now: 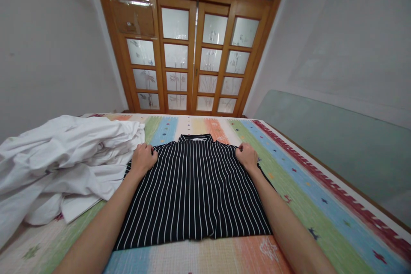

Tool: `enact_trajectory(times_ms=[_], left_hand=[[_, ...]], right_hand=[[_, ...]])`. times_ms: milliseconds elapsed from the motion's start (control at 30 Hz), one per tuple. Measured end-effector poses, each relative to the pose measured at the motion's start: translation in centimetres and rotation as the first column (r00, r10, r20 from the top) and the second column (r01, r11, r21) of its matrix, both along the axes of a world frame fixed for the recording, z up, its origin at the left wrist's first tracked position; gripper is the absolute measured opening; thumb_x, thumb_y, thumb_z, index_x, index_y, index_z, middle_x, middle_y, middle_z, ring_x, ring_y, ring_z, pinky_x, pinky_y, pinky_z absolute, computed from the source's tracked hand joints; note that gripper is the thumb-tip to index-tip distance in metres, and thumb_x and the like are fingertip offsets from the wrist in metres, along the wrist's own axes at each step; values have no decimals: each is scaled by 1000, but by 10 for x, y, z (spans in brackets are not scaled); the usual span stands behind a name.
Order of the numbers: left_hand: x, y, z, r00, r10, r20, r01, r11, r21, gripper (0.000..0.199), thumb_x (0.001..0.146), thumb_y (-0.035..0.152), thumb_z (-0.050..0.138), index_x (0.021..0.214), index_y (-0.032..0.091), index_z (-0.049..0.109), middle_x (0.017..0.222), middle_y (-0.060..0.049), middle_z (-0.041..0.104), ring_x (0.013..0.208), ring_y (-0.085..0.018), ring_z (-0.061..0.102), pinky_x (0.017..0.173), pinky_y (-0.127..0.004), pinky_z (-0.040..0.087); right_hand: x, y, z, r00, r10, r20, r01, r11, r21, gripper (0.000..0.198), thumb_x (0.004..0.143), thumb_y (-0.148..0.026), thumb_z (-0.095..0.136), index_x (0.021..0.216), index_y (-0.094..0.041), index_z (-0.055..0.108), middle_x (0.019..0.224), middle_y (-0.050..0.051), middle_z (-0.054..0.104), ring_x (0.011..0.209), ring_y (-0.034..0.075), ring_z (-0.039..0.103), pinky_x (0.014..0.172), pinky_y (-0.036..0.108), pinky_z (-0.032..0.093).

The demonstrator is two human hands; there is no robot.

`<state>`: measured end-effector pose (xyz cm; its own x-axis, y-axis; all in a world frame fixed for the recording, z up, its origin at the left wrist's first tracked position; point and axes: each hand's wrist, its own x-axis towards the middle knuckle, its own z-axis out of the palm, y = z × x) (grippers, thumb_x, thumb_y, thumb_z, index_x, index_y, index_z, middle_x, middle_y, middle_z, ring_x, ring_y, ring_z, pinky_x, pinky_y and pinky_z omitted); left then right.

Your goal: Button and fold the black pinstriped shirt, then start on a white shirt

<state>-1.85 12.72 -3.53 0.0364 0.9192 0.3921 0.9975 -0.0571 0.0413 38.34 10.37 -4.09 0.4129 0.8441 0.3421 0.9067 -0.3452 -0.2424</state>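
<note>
A black shirt with white stripes point(195, 184) lies spread flat in front of me, its collar pointing away and its hem towards me. At the shirt's left shoulder edge, my left hand point(145, 158) is closed with the cloth pinched in its fingers. My right hand point(247, 156) pinches the opposite shoulder edge, its fingers curled in. Both forearms run along the sides of the shirt and partly cover the sleeves.
A heap of white cloth point(73, 158) lies on the left, close to my left hand. Under everything is a colourful striped bed cover point(308, 205). A pale green panel point(337, 132) stands along the right side. Wooden doors with glass panes point(192, 60) are at the back.
</note>
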Motion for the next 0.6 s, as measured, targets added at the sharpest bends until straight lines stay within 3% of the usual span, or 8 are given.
enact_trajectory(times_ms=[300, 600], left_hand=[[-1, 1, 1, 1000, -13, 11, 13, 1000, -4, 27, 87, 20, 38, 91, 14, 64, 91, -14, 67, 96, -29, 59, 88, -38, 46], [0, 1, 0, 1000, -15, -22, 14, 999, -46, 30, 87, 26, 40, 94, 14, 66, 100, -15, 65, 102, -29, 59, 89, -37, 46]], right_hand=[[1, 0, -2, 996, 47, 73, -47, 999, 4, 19, 87, -21, 48, 89, -17, 67, 98, 9, 67, 88, 21, 62, 72, 28, 39], [2, 2, -3, 996, 78, 48, -77, 997, -9, 21, 88, -18, 46, 98, -16, 64, 96, 9, 69, 89, 22, 61, 72, 28, 38]])
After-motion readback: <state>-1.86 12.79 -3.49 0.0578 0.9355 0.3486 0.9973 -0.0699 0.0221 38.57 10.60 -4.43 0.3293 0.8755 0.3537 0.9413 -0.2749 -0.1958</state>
